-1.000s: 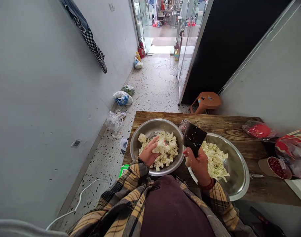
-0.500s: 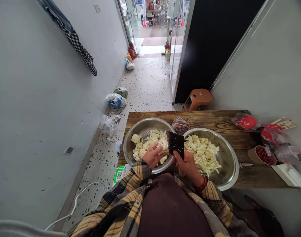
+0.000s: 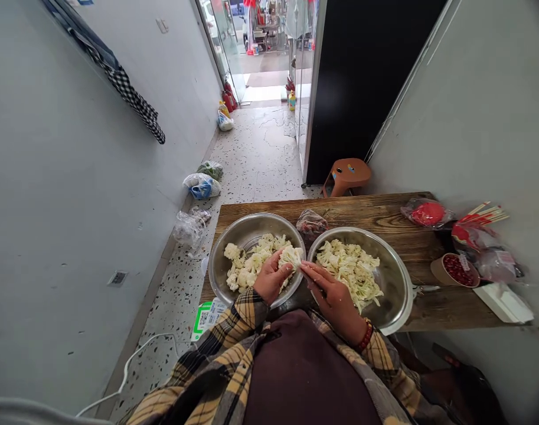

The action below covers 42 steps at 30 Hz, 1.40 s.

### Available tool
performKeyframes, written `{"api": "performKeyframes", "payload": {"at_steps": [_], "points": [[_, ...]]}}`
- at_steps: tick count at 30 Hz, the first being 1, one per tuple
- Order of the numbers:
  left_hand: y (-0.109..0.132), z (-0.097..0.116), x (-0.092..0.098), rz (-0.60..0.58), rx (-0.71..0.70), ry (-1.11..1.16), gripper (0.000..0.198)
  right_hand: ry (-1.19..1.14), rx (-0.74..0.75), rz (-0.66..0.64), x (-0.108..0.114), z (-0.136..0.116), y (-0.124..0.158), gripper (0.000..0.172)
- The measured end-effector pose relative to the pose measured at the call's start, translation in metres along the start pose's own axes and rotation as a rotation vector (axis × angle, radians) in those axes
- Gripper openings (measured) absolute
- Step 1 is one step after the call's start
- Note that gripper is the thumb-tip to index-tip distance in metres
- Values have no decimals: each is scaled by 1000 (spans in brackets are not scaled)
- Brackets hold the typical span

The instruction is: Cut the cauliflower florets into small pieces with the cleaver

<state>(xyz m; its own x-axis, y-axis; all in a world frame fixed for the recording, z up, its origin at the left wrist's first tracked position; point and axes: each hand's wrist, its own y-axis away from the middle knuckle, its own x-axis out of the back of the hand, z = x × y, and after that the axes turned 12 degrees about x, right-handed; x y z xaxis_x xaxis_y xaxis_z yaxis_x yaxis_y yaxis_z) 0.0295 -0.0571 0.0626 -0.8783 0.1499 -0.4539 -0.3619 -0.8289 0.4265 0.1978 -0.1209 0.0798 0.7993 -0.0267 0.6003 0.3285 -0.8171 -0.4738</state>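
- Left hand (image 3: 271,280): gripping one cream-white, branching cauliflower floret (image 3: 291,256), over round silvery metal bowl (image 3: 212,265).
- Right hand (image 3: 335,301): fingers at stem end; grip unclear.
- Advisable: steady, light hold; stem exposed; floret kept above bowl.

Angles the left forearm (image 3: 246,314) and right forearm (image 3: 379,348) inward from the frame's lower edge. Curls the left hand (image 3: 268,283) just below centre. Points the right hand (image 3: 339,300) toward the upper left, extending its fingers (image 3: 317,273) and showing its back.
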Motion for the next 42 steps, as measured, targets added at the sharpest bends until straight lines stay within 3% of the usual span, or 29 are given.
{"api": "performKeyframes", "payload": {"at_steps": [6,10,17,22,25,29,32,36,38,42], "points": [[-5,-11,-13,-53,-32,-137,55,110,0,-86,7,8,15,69],[-4,-18,-21,1,-38,-199,53,143,-27,-69,12,11,21,73],[1,-13,-34,79,-145,-379,54,42,-67,63,12,17,27,56],[2,-23,-44,42,-73,-251,47,57,-107,118,7,15,28,47],[2,-25,-45,96,-125,-340,46,57,-131,136,8,11,26,39],[0,-26,-49,56,-50,-289,46,-17,-279,307,9,12,26,19],[0,-29,-57,-17,50,-169,47,-180,-468,387,8,18,31,25],[-2,-35,-60,-73,40,-168,51,-420,-607,400,7,22,41,36],[-4,-38,-58,-81,10,-223,51,-393,-612,417,10,20,44,38],[-8,-42,-51,-50,-81,-371,49,-126,-509,471,22,16,45,34]]}}
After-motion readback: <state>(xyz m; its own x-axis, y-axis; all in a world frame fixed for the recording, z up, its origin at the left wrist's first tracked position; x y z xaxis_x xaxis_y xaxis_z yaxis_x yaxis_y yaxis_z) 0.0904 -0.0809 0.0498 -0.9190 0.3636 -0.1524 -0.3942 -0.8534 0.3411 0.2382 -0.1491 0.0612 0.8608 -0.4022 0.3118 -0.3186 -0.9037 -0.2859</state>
